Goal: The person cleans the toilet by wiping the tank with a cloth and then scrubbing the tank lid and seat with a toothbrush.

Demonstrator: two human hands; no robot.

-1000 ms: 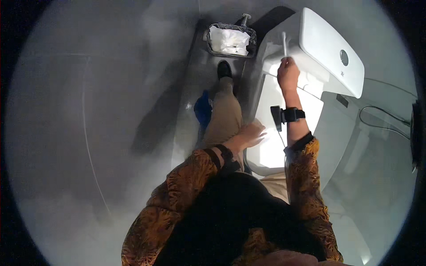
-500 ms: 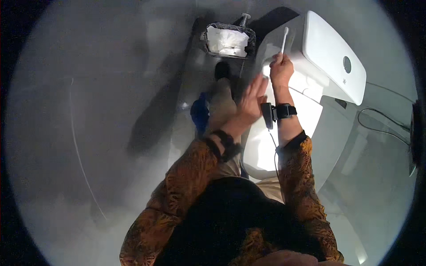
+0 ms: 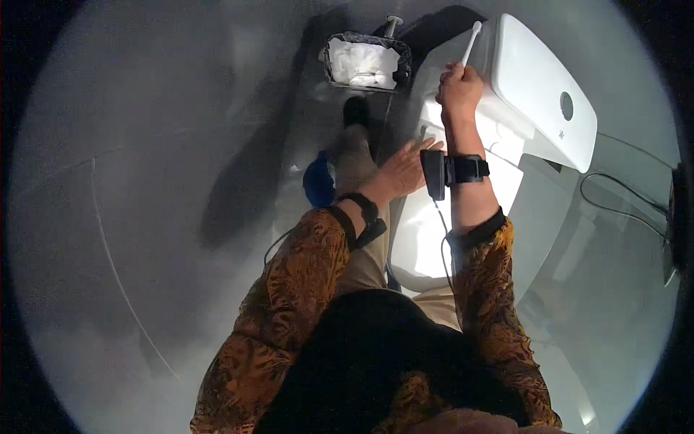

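My right hand (image 3: 460, 92) is closed around a slim white stick with a small rounded head (image 3: 473, 42), held upright against the left side of the white toilet tank (image 3: 538, 79). My left hand (image 3: 406, 168) is open, its fingers stretched toward the upper left part of the closed toilet lid (image 3: 426, 242), beside my right forearm; its fingertips are partly hidden, and I cannot tell whether they touch the surface. Both wrists have black straps, with a dark device on the right one (image 3: 434, 175) and cables hanging down.
A black-lined bin (image 3: 361, 64) holding white paper stands behind the toilet's left side, near a metal pipe (image 3: 392, 27). A blue object (image 3: 318, 177) lies left of my leg (image 3: 354, 145). A looped hose (image 3: 600, 199) runs along the right wall.
My right hand has moved up along the tank's side with the stick. My left hand rose from lower on the lid, then dropped slightly over the last half second.
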